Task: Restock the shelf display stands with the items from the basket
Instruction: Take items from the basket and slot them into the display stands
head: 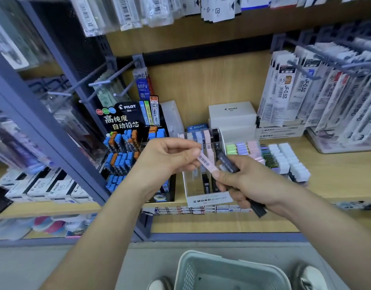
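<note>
While it is pinched at its upper end by the curled thumb and fingers of the left hand (170, 158), at nine o'clock of centre, the slim pale pink plastic lead case (206, 163), glossy and barcode-labelled, is held before the clear acrylic slotted stand (203, 191). A slot could be missed, since its lower end is touched by the right thumb. At three o'clock, smooth dark slim plastic cases (229, 165) are gripped in the right hand (255, 183); one could be slid loose toward the grey perforated basket (201, 266) at six o'clock.

One wide-angle camera, worn on the person's head, faces forward and down; the shelf (337, 170) stands near ahead; the basket (232, 275) lies below.
</note>
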Tool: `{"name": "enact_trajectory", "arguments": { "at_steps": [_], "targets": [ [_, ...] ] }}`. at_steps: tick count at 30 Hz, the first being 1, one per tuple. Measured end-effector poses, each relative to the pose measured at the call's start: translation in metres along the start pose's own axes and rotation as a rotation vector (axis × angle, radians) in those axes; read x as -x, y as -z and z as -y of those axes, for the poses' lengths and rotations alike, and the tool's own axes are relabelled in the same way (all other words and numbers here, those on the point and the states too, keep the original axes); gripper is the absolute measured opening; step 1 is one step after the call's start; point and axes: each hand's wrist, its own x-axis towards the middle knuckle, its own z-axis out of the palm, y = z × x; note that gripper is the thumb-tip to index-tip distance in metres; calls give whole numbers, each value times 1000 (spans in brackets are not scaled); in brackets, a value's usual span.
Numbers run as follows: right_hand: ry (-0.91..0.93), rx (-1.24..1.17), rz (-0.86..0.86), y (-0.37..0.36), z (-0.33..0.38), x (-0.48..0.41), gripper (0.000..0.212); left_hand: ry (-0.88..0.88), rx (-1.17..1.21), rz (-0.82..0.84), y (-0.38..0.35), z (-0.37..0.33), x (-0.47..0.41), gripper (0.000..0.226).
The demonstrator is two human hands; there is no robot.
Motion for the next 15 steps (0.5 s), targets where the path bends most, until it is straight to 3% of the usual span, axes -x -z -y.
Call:
{"name": "enact_trajectory", "arguments": {
  "at_steps": [5, 9, 11, 15],
  "targets": [
    [29, -104, -61, 0, 2, -4, 18, 61, -354, 85, 10, -6, 4, 20],
    [62, -255, -126, -4, 5, -8, 19, 89, -482, 250, -10, 4, 11, 60],
    [52, -265, -150, -7, 3, -9, 17, 17, -529, 205, -21, 11, 12, 64],
    [-8, -340, -138, -8, 7, -11, 22, -83, -462, 44, -16, 12, 8, 41]
  ]
}}
